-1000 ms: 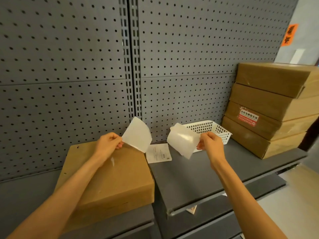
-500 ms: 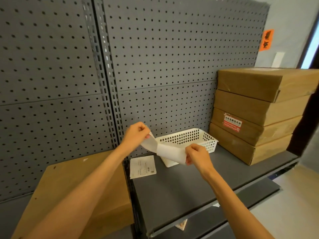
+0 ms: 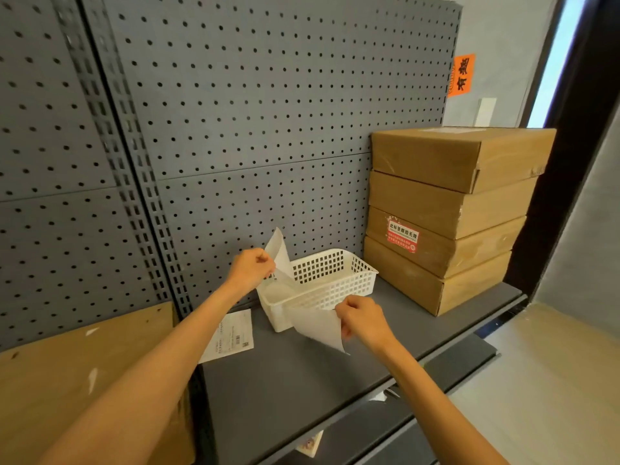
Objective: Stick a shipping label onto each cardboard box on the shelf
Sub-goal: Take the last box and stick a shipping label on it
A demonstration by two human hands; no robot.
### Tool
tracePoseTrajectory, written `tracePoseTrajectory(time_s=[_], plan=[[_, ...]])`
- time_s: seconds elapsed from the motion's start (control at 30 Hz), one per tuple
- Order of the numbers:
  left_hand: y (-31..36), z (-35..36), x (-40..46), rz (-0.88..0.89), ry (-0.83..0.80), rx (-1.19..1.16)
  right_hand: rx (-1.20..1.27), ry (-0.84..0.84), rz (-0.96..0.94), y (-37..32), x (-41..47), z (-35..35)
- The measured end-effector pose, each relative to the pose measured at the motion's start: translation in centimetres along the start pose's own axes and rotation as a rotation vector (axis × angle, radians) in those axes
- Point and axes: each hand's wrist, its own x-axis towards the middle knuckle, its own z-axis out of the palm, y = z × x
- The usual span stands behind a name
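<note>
Head view: grey pegboard shelving, seen from above and in front. Left hand raised over the far left corner of the white basket, fingers curled, pinching one white sheet that stands up behind the knuckles. Right hand nearer, just in front of the basket's near wall, fingers curled, pinching a second white sheet that hangs down and to the left, its lower corner pointing at the shelf. Cannot tell which of the two sheets is the label and which the backing. Flat on the shelf to the left of the basket, partly hidden by the left forearm, a printed shipping label with a barcode. At near left, one cardboard box lying flat, top bare brown. At far right, touching the pegboard, a stack of four boxes; red sticker on the side of the third from the top. Orange sign on the wall beyond.
</note>
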Motion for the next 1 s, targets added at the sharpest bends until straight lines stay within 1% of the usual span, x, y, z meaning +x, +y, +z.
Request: tracePoseTrajectory(time_s=[0.17, 0.33, 0.47, 0.53, 0.77, 0.93, 1.0], plan=[[-1.7, 0.7, -0.4, 0.026, 0.004, 0.203, -0.001, -0.013, -0.004, 0.3, 0.5, -0.5], [-2.2, 0.6, -0.5, 0.022, 0.028, 0.299, 0.011, -0.023, -0.009, 0.1, 1.0, -0.3], [-2.3, 0.2, -1.0, 0.055, 0.014, 0.428, 0.023, -0.039, -0.014, -0.1, 1.4, 0.1], [-2.3, 0.0, -1.4, 0.058, 0.010, 0.455, 0.027, -0.042, -0.016, -0.2, 1.4, 0.5], [-2.0, -1.6, -2.6, 0.066, 0.073, 0.367, 0.039, -0.060, -0.038, -1.5, 1.5, 1.9], [-2.0, -4.9, -4.6, 0.038, 0.149, 0.210, 0.016, -0.074, -0.121, -4.6, 1.5, 4.2], [-2.2, -6.4, -5.8, -0.006, 0.144, 0.108, 0.018, -0.051, -0.176, -6.3, 1.3, 5.3]])
